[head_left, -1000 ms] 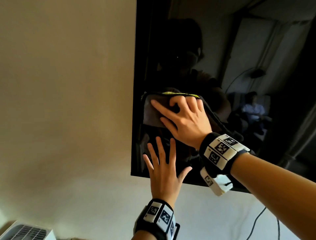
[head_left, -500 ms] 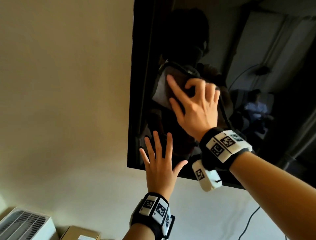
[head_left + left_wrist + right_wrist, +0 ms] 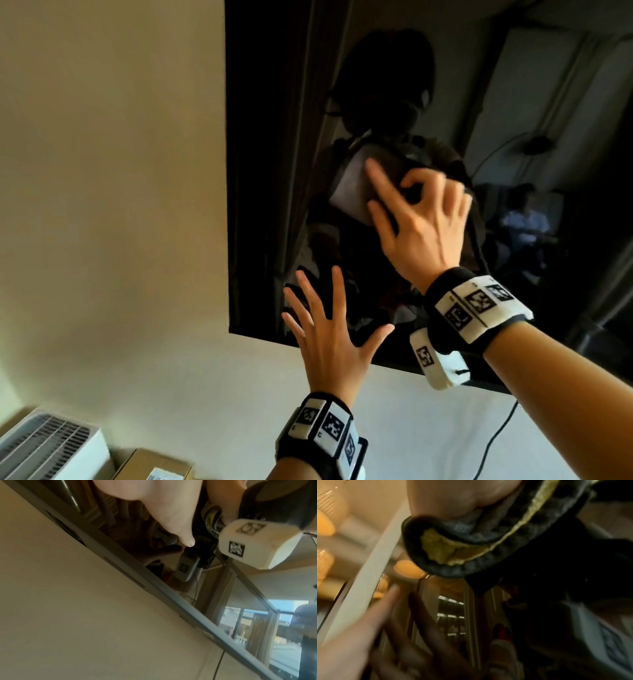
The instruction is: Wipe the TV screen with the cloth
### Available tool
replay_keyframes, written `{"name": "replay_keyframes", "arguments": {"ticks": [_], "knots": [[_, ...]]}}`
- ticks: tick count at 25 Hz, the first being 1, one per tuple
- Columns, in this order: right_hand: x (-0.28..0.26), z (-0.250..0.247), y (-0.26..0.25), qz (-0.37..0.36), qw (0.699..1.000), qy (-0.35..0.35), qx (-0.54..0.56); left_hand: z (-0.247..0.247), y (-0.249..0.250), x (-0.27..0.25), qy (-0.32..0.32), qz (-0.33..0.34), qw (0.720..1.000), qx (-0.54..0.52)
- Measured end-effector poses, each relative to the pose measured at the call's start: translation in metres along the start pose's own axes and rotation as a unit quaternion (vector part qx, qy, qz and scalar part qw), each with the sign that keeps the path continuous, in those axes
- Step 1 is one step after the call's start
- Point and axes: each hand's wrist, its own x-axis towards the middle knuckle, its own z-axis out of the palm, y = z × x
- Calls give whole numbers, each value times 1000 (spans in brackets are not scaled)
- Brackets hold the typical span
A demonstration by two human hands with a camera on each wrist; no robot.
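The dark wall-mounted TV screen [image 3: 513, 102] mirrors the room. My right hand [image 3: 421, 219] holds a grey cloth [image 3: 352, 181] against the screen's left-middle part, with the thumb and index finger stretched out and the other fingers curled into the fabric. In the right wrist view the cloth [image 3: 471, 536] is folded under my palm and shows a yellow-green trim. My left hand [image 3: 329, 329] lies flat with spread fingers on the screen near its lower left corner. The left wrist view shows its thumb [image 3: 171, 513] above the TV's bottom edge [image 3: 154, 582].
A beige wall [image 3: 102, 205] surrounds the TV. Below at the left stand a white appliance with a grille [image 3: 44, 445] and a cardboard box [image 3: 154, 466]. A black cable [image 3: 496, 438] hangs down the wall under the TV's bottom edge.
My right hand has slid the cloth up and to the right across the screen, and its fingers have curled more. The left hand stays pressed near the lower corner.
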Motion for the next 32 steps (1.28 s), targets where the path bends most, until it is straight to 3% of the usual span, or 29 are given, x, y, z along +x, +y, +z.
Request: {"name": "replay_keyframes", "arguments": {"ticks": [1,2,5,6,9,12,13,16,17,20,24,25,28,29,32], "knots": [[-1,-3,4,49,999,12,6,4,10,0,-1,-21,999,-24],[-8,-4,7,43,999,7,4,7,19,0,-1,-44,998,-46],[-27,-8,20,-123,992,-32,-15,16,28,3,25,-76,995,-58],[-23,-9,31,-112,993,-32,-17,18,27,3,30,-79,995,-56],[-18,-14,40,27,1000,7,0,22,27,3,46,-73,995,-55],[-33,-14,42,-102,995,-20,-7,22,28,2,52,-78,994,-51],[-30,-15,50,-106,994,-19,-10,23,30,2,52,-79,994,-53],[-26,-20,56,38,999,7,-1,21,33,1,43,-83,994,-63],[-32,-19,52,35,999,2,1,20,34,0,46,-82,993,-67],[-45,-20,57,-85,996,-14,0,16,41,-4,54,-82,989,-111],[-42,-25,69,92,996,6,4,19,73,-10,61,-86,984,-141],[-49,-24,65,92,996,2,6,22,82,-10,57,-103,981,-154],[-52,-30,79,-33,999,-11,7,32,93,-9,58,-135,974,-175],[-46,-34,93,-25,1000,-5,1,35,94,-8,59,-136,974,-174],[-43,-40,111,96,995,25,-1,41,91,-8,74,-127,975,-165]]}}
